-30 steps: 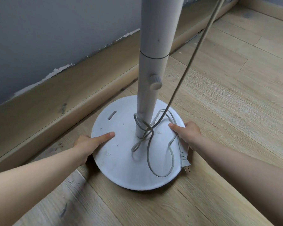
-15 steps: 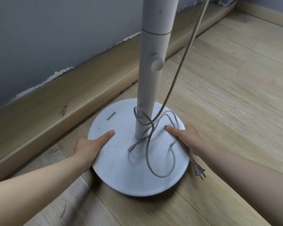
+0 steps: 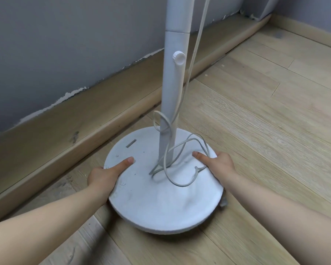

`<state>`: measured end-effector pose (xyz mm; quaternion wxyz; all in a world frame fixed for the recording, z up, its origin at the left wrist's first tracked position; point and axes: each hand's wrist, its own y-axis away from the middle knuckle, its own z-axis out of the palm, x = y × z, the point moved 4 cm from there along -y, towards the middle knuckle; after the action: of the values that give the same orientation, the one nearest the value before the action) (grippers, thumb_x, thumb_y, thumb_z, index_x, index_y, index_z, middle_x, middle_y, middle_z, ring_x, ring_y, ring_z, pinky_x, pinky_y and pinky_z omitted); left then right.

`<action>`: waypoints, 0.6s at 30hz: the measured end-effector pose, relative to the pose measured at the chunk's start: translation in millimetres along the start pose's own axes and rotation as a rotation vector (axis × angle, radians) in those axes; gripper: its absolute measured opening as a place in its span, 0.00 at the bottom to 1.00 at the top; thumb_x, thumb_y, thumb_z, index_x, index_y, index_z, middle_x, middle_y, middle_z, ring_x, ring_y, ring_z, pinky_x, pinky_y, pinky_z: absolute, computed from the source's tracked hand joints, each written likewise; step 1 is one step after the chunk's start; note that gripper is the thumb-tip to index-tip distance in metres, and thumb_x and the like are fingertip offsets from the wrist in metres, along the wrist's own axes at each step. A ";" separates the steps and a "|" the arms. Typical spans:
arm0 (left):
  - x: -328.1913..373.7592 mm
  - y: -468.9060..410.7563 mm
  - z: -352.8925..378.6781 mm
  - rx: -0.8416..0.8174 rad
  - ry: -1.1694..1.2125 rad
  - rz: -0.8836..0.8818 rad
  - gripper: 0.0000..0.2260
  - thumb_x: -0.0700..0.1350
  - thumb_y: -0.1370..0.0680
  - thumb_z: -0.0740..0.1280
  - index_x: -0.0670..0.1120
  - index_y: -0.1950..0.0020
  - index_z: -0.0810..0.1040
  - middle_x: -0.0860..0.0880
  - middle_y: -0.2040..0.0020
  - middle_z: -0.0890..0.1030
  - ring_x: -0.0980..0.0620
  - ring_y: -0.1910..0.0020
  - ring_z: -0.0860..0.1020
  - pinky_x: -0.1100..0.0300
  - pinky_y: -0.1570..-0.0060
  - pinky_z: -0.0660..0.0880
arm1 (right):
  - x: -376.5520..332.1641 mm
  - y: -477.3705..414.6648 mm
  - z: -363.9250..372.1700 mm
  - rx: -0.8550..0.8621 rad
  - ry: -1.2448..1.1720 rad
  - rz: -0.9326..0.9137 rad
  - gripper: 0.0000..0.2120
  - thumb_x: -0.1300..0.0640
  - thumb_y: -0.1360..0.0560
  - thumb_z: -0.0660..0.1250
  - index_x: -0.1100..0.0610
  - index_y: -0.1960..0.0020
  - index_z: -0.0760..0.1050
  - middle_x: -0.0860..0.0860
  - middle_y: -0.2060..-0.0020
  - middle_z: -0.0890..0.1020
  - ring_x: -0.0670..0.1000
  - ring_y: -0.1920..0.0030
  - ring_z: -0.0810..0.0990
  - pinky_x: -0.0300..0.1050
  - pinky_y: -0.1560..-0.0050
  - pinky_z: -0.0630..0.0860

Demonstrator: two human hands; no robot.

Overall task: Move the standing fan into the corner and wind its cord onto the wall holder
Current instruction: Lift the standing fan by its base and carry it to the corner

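you are holding the round white base (image 3: 161,203) of the standing fan with both hands. your left hand (image 3: 105,175) is gripping the left edge of the base: the thumb is lying flat on the top surface and pointing toward the pole (image 3: 173,96), and the other fingers are going under the rim, so you cannot see how far they are curled. your right hand (image 3: 218,161) is gripping the right edge in the same way, with the thumb stretched on top and the fingers hidden below the rim. both hands are closed around the base, each on its own side, and the pole is standing between them, a little farther away from you than the thumbs.

the grey cord (image 3: 182,165) is lying in loose loops on the base between your two thumbs, and one loop is passing just under your right thumb. it is also winding around the low part of the pole, and one long piece is going up beside the pole and out of the view. a small white knob (image 3: 178,57) is sitting on the pole, well above your hands.

the wooden skirting board (image 3: 65,134) and the grey wall (image 3: 65,44) are running beyond your left hand, near the base but apart from it. the wooden floor (image 3: 266,131) is spreading beyond your right hand.
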<state>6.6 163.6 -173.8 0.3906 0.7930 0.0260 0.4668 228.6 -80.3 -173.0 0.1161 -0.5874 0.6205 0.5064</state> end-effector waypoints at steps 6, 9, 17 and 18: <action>2.5 -0.2 -2.4 0.021 -0.016 0.024 0.33 0.60 0.42 0.79 0.41 0.46 0.77 0.43 0.51 0.81 0.42 0.54 0.80 0.51 0.51 0.78 | -2.8 -0.6 1.8 0.006 -0.018 -0.059 0.25 0.36 0.43 0.78 0.53 0.55 0.82 0.49 0.60 0.86 0.51 0.57 0.85 0.52 0.49 0.81; 11.7 5.4 -5.9 0.006 -0.005 0.030 0.28 0.58 0.39 0.79 0.43 0.48 0.77 0.45 0.53 0.81 0.43 0.55 0.80 0.52 0.52 0.77 | -11.2 3.0 -1.3 0.020 -0.023 -0.086 0.23 0.38 0.41 0.78 0.54 0.56 0.82 0.49 0.61 0.86 0.52 0.58 0.85 0.52 0.51 0.81; 51.7 33.9 -21.6 -0.012 -0.003 0.078 0.31 0.59 0.42 0.80 0.43 0.47 0.81 0.46 0.52 0.84 0.44 0.55 0.83 0.52 0.53 0.79 | -50.2 25.2 -24.5 0.039 -0.041 -0.118 0.24 0.37 0.41 0.78 0.55 0.56 0.81 0.50 0.61 0.86 0.53 0.59 0.85 0.53 0.51 0.81; 58.7 37.0 -23.8 -0.010 -0.007 0.084 0.33 0.61 0.44 0.80 0.43 0.47 0.81 0.46 0.53 0.84 0.44 0.55 0.83 0.51 0.52 0.80 | -56.9 28.9 -28.5 0.038 -0.048 -0.129 0.23 0.38 0.40 0.78 0.55 0.56 0.81 0.50 0.61 0.86 0.52 0.59 0.85 0.53 0.51 0.81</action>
<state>9.5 175.9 -101.5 0.3749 0.7931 -0.0111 0.4800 233.0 -73.1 -103.6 0.1746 -0.6116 0.5879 0.4999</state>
